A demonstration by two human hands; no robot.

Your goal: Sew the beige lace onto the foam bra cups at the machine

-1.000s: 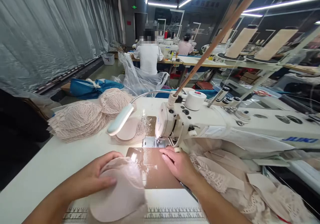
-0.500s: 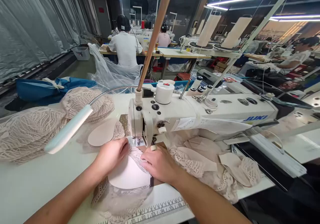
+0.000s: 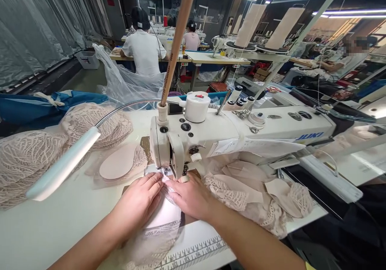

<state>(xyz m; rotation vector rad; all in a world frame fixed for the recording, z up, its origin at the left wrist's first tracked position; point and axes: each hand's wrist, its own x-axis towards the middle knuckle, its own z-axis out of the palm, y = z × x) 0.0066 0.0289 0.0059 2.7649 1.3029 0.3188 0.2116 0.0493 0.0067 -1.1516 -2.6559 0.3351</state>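
Observation:
A beige lace bra cup piece (image 3: 159, 215) with a smooth pale panel lies under the needle area of a white sewing machine (image 3: 196, 133). My left hand (image 3: 143, 195) rests flat on its left side, fingers stretched towards the presser foot (image 3: 164, 171); the thumb is hidden. From the right, my right hand (image 3: 191, 193) has its thumb and curled fingers on the lace edge, close to the foot. Both hands' fingertips nearly meet there. The cup's lower lace hangs towards me over the table.
Stacked lace cups (image 3: 96, 123) lie at the left behind a lamp (image 3: 64, 163) on a bendable neck. Another cup piece (image 3: 117, 161) is left of the machine; more lace pieces (image 3: 256, 193) lie right. A printed ruler (image 3: 196, 254) runs along the front edge. Co-workers sit farther back.
My left hand has gone from a bent grip at the cup's upper left edge to lying flatter over the cup, nearer my right hand. The cup has turned; the view has shifted slightly.

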